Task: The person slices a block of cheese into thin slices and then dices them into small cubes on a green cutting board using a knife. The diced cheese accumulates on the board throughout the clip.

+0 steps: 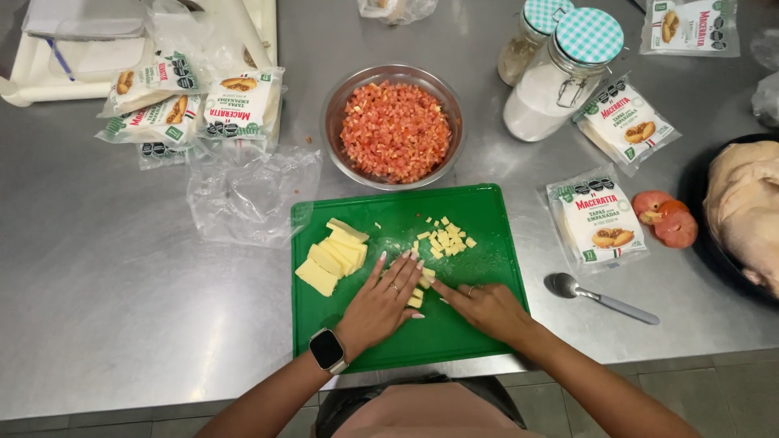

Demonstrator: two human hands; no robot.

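While both hands sit on the green cutting board (454,332), the left hand (383,302) lies flat, fingers spread and open, palm pressing down on a small batch of cheese strips (419,288) near the board's centre; it grips nothing, probably just pinning them so they don't slide. The right hand (485,307) rests just beside, fingers loosely curled, index tip touching the same strips; no knife visible in it, and I cannot tell if it pinches a piece. A smartwatch (328,349) is on the left wrist.

Sliced cheese slabs (331,258) are fanned at the board's left edge, apart from the diced cheese cubes (445,238) heaped at upper right, so uncut and cut stock look kept separate. Steel bowl (334,122) of diced tomato (394,130) sits just beyond the board, within reach. A spoon (599,297) lies right of the board, near a flat dough-disc packet (599,223) and tomato scraps (665,219). More packets (195,105) are stacked upper left beside crumpled plastic wrap (247,195). Two glass jars with checked lids (560,73) stand upper right. Raw chicken (745,207) sits in a dark dish at the right edge. Everything rests on a steel counter (105,276).
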